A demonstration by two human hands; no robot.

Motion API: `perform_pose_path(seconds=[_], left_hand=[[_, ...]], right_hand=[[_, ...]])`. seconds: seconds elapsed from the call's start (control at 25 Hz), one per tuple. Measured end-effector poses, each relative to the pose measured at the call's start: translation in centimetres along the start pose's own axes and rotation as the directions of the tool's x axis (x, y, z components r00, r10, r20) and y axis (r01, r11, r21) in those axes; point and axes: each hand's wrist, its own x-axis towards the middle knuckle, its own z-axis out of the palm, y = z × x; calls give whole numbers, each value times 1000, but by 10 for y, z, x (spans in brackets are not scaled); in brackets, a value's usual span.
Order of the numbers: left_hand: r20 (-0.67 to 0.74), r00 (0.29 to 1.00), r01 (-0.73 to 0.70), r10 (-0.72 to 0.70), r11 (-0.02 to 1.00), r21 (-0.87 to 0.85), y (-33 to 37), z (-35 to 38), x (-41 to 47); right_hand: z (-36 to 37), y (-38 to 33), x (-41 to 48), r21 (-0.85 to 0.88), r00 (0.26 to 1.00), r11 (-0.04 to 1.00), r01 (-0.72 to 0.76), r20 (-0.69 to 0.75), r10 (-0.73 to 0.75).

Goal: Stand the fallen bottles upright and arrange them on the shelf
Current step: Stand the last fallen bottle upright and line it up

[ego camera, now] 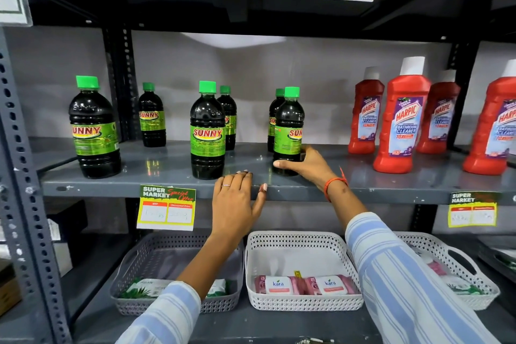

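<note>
Several dark Sunny bottles with green caps stand upright on the grey shelf [156, 167]. My right hand [303, 166] is wrapped around the base of the front right bottle [289, 126], which stands upright near the shelf's front edge. A second bottle [276, 117] stands right behind it. My left hand [237, 198] rests flat on the front lip of the shelf with its fingers apart, holding nothing, just right of the middle front bottle [208, 131]. Further left stand a large bottle [93, 128] and a smaller one [152, 117] at the back.
Red Harpic cleaner bottles [399, 117] fill the right part of the same shelf. Price tags [166, 208] hang from the shelf lip. Below are a grey basket [156, 246] and a white basket [296, 240] with wipe packs. Perforated uprights [25, 204] frame the left side.
</note>
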Motion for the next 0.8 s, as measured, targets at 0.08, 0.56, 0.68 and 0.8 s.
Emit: perform_pose_path(seconds=[0.08,0.56,0.68,0.8], left_hand=[[-4,1000,1,-1,1000,2,1,0,1],[-10,1000,12,-12,1000,-11,3,-1,0],[-16,1000,9,-9,1000,-12,2,0,1],[-22,1000,6,-6,1000,-8,2,1,1]], right_hand=[[4,9,10,-106,999,994,12,-34,-16],[6,10,14,-68,998,997,-39,-55,36],[4,10,16,-61,1000,998,-16,-7,16],[3,7,13,-52,1000,999,-16,-7,16]])
